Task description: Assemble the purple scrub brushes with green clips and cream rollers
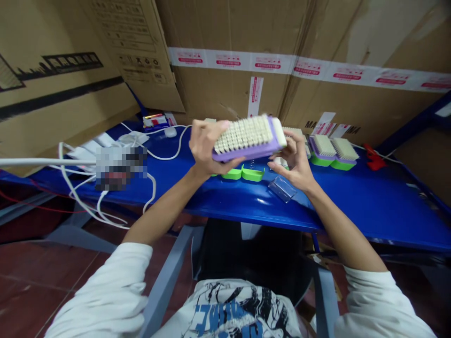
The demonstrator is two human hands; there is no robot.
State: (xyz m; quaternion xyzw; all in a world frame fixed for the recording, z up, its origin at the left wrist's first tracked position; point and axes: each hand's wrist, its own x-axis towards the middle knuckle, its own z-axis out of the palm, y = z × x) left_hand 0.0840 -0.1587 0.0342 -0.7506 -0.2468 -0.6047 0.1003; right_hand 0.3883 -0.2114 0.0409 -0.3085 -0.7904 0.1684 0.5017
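A purple scrub brush [248,138] with cream bristles is held up above the blue table [369,202], bristles facing me. My left hand [204,148] grips its left end, fingers wrapped round it. My right hand [294,157] is at its right end, fingers curled against the white end piece. Under the brush, green brush bases [243,173] lie on the table. A small clear plastic piece [282,188] lies just below my right hand.
More brushes on green bases [333,152] stand at the right back, with a red object [374,158] beyond them. White cables [105,197] and a small box [155,121] lie at the left. Cardboard boxes [246,56] wall the back.
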